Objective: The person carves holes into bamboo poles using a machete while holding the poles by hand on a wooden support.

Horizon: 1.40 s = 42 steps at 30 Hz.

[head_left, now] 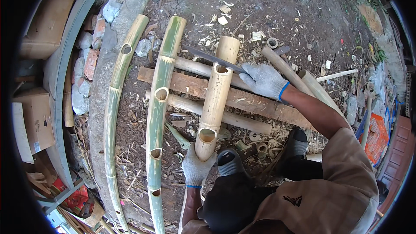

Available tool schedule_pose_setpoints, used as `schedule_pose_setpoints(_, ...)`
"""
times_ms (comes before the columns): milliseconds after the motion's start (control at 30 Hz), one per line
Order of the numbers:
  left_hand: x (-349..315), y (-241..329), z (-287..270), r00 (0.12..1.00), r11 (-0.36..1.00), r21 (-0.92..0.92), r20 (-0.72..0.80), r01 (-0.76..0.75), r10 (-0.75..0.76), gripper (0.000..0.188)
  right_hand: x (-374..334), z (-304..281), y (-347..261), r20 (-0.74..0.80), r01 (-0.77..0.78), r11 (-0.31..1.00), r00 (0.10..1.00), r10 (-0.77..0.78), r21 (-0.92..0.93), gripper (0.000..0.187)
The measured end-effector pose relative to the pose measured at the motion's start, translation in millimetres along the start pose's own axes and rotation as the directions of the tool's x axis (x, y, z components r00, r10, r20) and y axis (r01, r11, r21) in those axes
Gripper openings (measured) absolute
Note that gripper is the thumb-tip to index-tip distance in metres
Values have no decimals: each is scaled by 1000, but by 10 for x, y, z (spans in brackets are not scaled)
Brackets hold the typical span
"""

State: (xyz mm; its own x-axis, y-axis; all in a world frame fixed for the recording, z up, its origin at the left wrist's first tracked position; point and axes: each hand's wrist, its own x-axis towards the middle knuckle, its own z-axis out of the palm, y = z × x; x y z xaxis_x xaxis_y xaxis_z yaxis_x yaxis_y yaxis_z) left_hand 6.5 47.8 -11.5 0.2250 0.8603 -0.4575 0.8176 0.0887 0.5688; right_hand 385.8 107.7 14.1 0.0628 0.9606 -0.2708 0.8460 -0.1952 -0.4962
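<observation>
A pale bamboo pole section (213, 99) lies in front of me, resting across other poles and a board. Round openings are cut in it, one near its far end and one near its close end. My left hand (197, 167), in a grey knit glove, is closed around the near end. My right hand (263, 80), gloved alike, grips a long dark-bladed knife (206, 55); its handle is hidden in the fist. The blade lies across the pole at the far opening, its tip pointing left.
Left of the pole lie two long green bamboo poles with cut openings, a nearer one (155, 117) and a farther one (113, 91). A brown wooden board (247, 102) runs crosswise underneath. Bamboo chips litter the soil. Cardboard boxes (47, 21) stand far left, and an orange mesh bundle (376, 138) lies right.
</observation>
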Motion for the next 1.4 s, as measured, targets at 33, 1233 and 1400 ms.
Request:
schedule_pose_setpoints(33, -8, 3, -4, 1000, 1000, 3, -4, -7, 7, 77, -55, 22, -30, 16, 22, 999, 1000, -22, -40, 32)
schedule_pose_setpoints(1233, -12, 33, 83, 999, 997, 80, -41, 12, -9, 74, -163, 285, -136, -55, 100, 961, 992, -118, -259, 20)
schedule_pose_setpoints(1400, -19, 38, 35, 999, 997, 72, -37, -16, 18, 74, -84, 253, -31, -123, 90, 953, 984, -130, -289, 20)
